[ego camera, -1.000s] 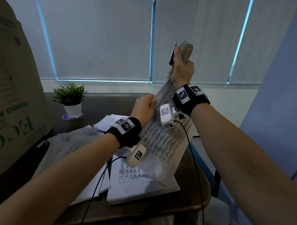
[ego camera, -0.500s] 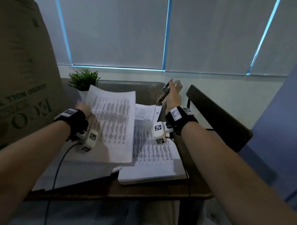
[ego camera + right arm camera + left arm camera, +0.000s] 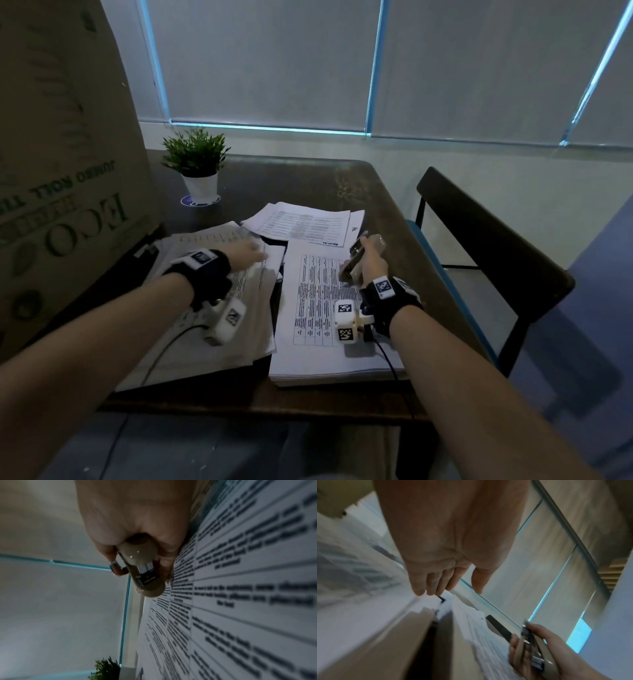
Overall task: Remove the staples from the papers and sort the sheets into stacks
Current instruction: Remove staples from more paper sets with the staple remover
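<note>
The left hand (image 3: 245, 255) is lying flat and open on the thin, floppy left stack (image 3: 212, 305) by the worktop's (image 3: 308, 181) left edge, best pinched at a corner, while the right hand (image 3: 371, 262) is gripping the staple remover (image 3: 356, 255).

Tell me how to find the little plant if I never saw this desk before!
Look at the dark desk under the window blinds, then go to its far left corner beside the big cardboard box. The little plant stands there in a white pot. It is the only green, leafy thing; everything else on the desk is flat white paper.
</note>
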